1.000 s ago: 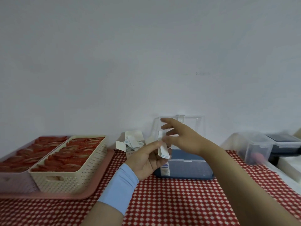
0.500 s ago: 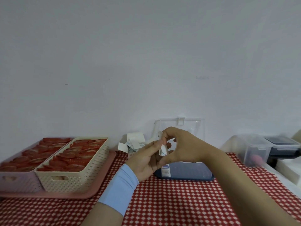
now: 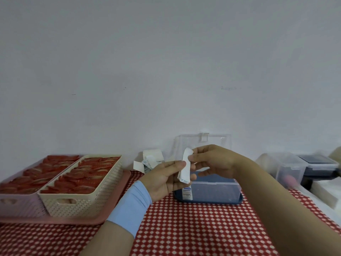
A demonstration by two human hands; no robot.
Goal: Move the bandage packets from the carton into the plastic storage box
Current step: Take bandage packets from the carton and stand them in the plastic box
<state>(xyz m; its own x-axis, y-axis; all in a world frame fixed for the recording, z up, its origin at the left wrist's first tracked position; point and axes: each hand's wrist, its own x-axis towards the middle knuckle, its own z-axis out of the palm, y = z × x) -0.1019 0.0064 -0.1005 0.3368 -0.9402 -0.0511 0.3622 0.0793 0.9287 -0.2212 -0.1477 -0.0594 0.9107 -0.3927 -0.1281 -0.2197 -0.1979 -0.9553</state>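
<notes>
Above the table's [image 3: 184, 228] far edge, before the open blue-based plastic storage box [image 3: 215, 190], both hands hold a thin stack of bandage packets [image 3: 185, 169] upright. The left hand [image 3: 165, 180] pinches its lower half; the right hand [image 3: 215, 161] nips the top between thumb and forefinger, probably squaring the flat, limp paper sleeves for dropping in. The cardboard carton [image 3: 152, 159] stands leftward, flaps splayed.

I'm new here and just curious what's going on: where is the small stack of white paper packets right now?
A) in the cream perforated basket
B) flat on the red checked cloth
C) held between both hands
C: the white paper bandage packets are pinched between the left hand and the right hand, raised in front of the clear plastic storage box with a blue base.
</notes>
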